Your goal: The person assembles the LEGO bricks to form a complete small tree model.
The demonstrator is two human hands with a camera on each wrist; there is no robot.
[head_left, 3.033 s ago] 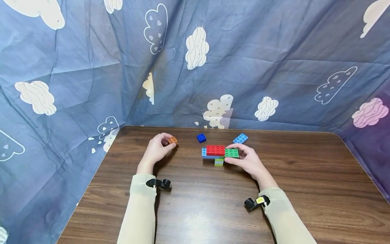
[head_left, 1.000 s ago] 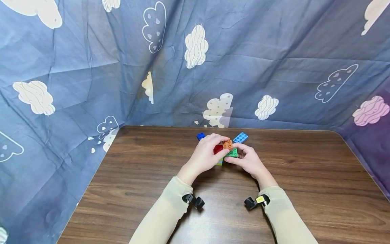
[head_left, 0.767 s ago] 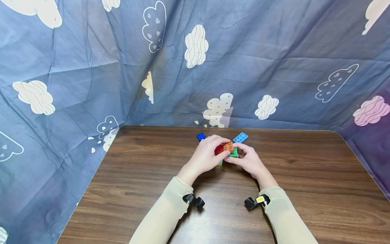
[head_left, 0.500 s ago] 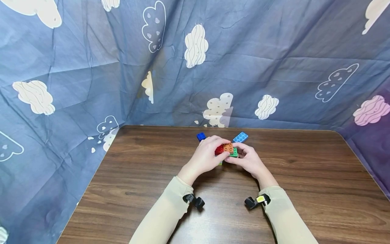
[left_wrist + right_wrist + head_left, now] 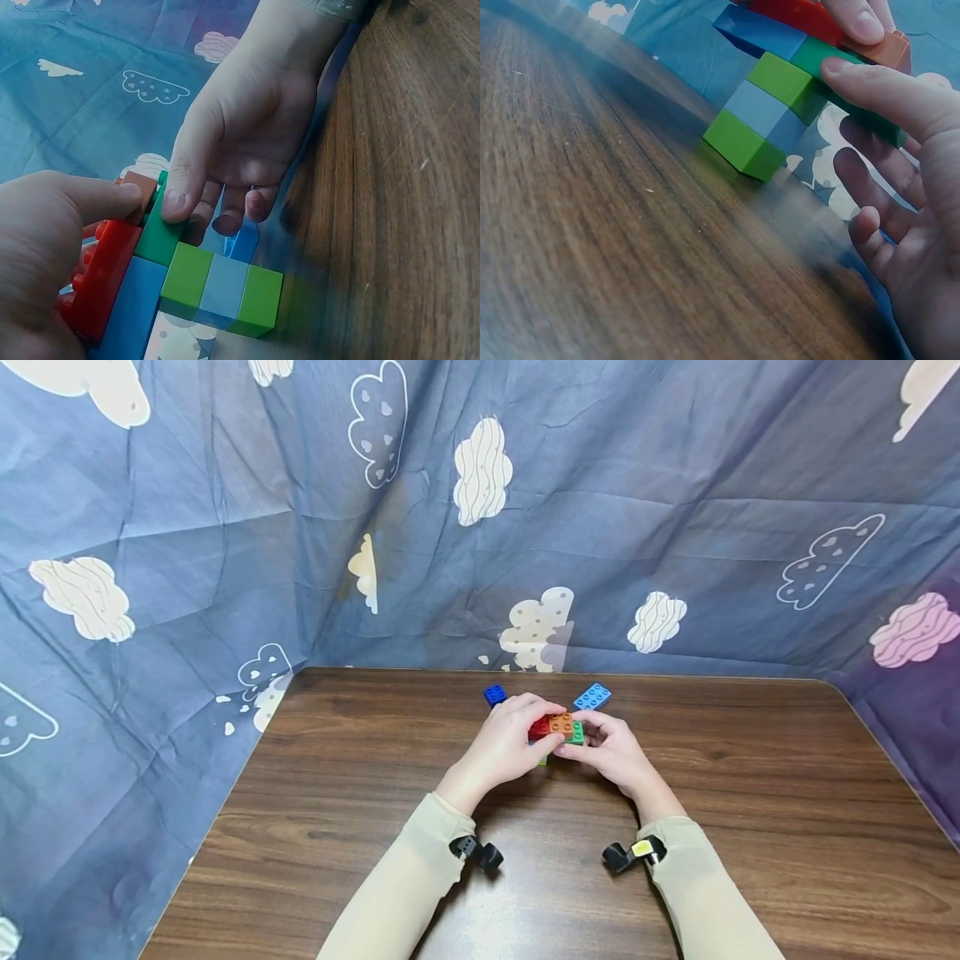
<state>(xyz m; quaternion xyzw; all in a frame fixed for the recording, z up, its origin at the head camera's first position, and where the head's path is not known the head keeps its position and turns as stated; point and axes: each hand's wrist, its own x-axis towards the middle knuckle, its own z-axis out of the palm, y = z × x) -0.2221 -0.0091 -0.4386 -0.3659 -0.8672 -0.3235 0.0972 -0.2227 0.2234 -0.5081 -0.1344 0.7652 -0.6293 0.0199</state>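
Note:
My left hand point(image 5: 501, 741) pinches an orange toy brick point(image 5: 561, 725) between thumb and fingers. That brick sits on the green brick point(image 5: 577, 732), right beside the red brick point(image 5: 101, 279). My right hand point(image 5: 617, 755) grips the green brick from the right, thumb in front. Under the red brick lies a blue brick point(image 5: 129, 307), level with the green one. A short column of lime green bricks point(image 5: 744, 142) with a light grey-blue brick point(image 5: 763, 112) between them holds the structure up from the table. In the head view my left hand hides much of the red and blue bricks.
Behind the hands, a dark blue brick point(image 5: 494, 695) lies at left and a light blue brick point(image 5: 592, 697) at right, both loose on the wooden table point(image 5: 720, 760). A cloud-patterned cloth point(image 5: 420, 568) hangs along the table's back edge.
My left hand has brought the orange brick from the table's left side over to the structure, then lowered it onto the green brick beside the red one. My right hand has kept its hold.

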